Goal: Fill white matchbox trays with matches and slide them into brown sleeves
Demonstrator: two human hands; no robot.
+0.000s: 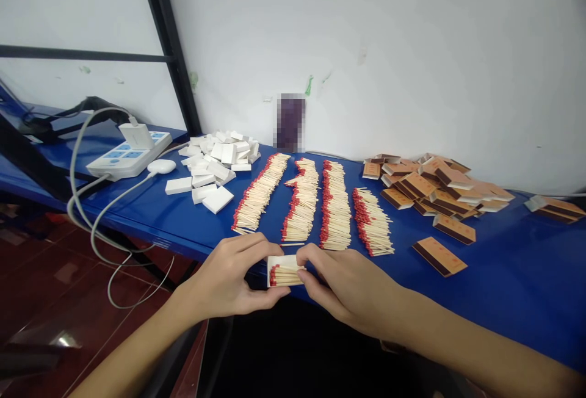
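Pinching one tray [287,260] with left hand [231,276] and right hand [343,285], you have it part-filled. Match rows [336,206], white boxes [218,199], orange sleeves [440,256] remain.

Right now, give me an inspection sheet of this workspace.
Surface: blue tabletop.
Work items: four rows of red-tipped wooden matches; heaped small white boxes, left; heaped orange cardboard sleeves, right.
Clutter: one loose match; blurred purple object.
Hands: left hand and right hand hold an open white tray, partly filled with matches.
Cables: white cables hang off the tabletop near a white power strip.
Surroundings: white wall, black metal frame, dark red tiled floor.
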